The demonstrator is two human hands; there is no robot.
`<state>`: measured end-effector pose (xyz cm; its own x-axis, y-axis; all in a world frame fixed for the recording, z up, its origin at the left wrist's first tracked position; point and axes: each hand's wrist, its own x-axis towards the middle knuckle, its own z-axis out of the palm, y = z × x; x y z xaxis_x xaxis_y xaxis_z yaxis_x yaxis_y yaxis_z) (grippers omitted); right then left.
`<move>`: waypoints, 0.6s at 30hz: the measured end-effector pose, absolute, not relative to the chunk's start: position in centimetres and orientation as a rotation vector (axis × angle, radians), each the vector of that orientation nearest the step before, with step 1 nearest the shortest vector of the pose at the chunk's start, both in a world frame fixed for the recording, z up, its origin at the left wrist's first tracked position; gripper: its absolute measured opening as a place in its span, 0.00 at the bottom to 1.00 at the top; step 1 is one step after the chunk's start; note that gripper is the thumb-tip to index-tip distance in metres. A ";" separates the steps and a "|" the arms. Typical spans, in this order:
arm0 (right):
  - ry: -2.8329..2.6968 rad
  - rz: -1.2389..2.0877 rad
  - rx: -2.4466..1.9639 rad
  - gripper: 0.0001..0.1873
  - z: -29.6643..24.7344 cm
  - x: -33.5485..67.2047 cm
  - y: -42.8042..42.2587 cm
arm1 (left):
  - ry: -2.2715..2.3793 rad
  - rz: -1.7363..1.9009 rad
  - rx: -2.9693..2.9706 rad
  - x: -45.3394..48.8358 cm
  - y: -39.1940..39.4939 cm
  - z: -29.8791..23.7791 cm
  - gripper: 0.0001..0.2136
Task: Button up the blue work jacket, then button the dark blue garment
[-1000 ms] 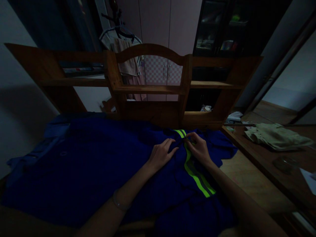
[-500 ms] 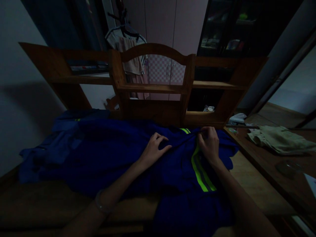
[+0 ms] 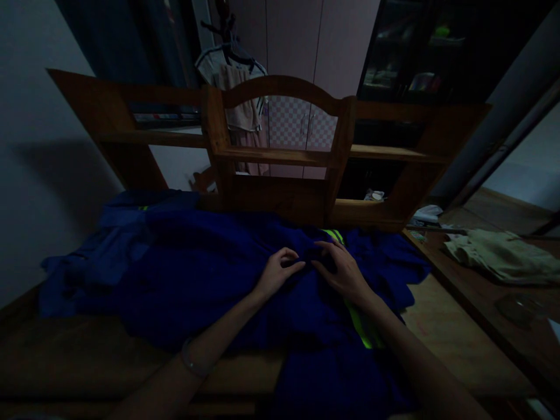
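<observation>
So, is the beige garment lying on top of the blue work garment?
No, the beige garment lies apart from the blue work garment, on the wooden surface to the right of it.

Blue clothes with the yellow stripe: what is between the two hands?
In the head view, only a bunched fold of the dark blue cloth garment lies between the left hand and the right hand; both touch it.
</observation>
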<state>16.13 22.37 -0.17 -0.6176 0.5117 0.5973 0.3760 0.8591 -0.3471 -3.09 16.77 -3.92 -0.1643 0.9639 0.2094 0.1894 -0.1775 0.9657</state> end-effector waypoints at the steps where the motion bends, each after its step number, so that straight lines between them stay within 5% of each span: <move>1: -2.317 0.242 -0.634 0.20 -0.4 16.0 22.4 | 1.340 1.385 1.359 -3.1 16.8 -4.0 0.14; 8: -2.412 0.355 -0.716 0.07 -1.9 15.3 22.1 | 1.228 1.344 1.280 -3.2 16.8 -4.3 0.14; 18: -2.350 1.115 -0.636 0.14 -0.6 16.4 22.8 | 1.179 1.163 1.308 -3.4 16.0 -3.5 0.16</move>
<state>16.41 22.83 -0.65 -0.7876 0.5810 0.2051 0.2086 0.5646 -0.7985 -3.35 15.97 -3.49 0.0674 0.9970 0.0375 0.0512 -0.0410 0.9978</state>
